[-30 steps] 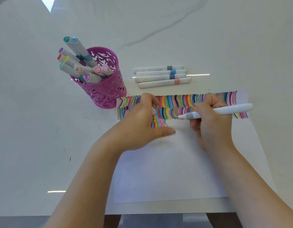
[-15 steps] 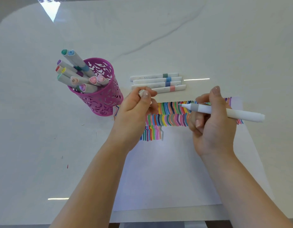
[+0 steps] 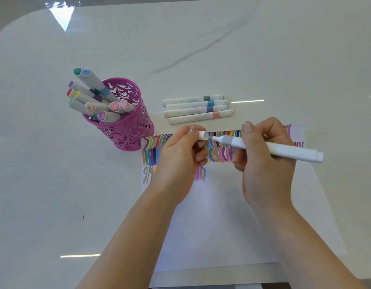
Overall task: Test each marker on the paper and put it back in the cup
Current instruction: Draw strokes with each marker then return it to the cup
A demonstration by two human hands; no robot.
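Observation:
My right hand (image 3: 261, 161) grips a white marker (image 3: 284, 150) with a grey collar, its tip pointing left. My left hand (image 3: 180, 155) pinches the marker's white cap (image 3: 203, 136), whose open end meets the tip. Both hands hover over the white paper (image 3: 218, 222), whose top strip is filled with coloured strokes. A pink cut-out cup (image 3: 126, 126) stands left of the paper with several markers leaning out to the left.
Several capped white markers (image 3: 198, 109) lie side by side on the white marble table (image 3: 45, 184), just beyond the paper. The table's near edge runs below the paper. Small ink specks dot the table on the left.
My right hand lifted the marker off the paper and turned its tip toward my left hand. My left hand rose with the cap, which now meets the tip.

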